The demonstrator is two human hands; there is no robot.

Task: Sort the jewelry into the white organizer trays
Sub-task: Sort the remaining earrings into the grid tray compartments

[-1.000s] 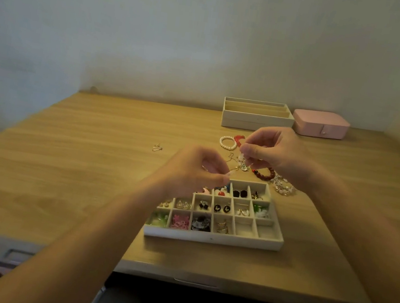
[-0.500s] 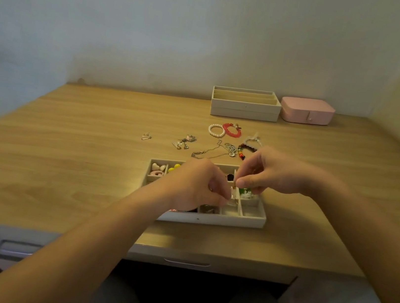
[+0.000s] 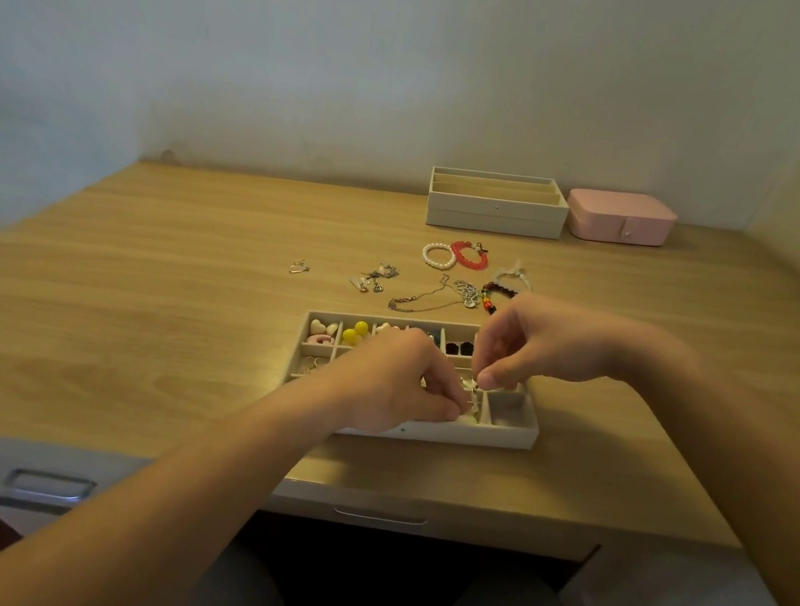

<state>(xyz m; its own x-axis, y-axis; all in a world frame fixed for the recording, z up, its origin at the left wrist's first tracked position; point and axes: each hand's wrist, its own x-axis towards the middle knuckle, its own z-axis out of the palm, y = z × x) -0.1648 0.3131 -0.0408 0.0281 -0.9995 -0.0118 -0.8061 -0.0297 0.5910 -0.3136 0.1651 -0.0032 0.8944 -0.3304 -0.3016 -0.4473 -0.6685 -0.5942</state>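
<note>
Hands meet over the white compartmented organizer tray [image 3: 471, 435] on the wooden desk [image 3: 177, 321]. The left hand [image 3: 391, 379] and right hand [image 3: 532, 343] both pinch a small silvery jewelry piece [image 3: 472, 387] just above the tray's near-right cells, and a bare-looking corner cell lies nearer the right hand.

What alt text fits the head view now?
A left hand and right hand pinch a small silver piece over a white compartment tray on a wooden desk. Bracelets and chains lie beyond, before a stacked organizer and pink box.
</note>
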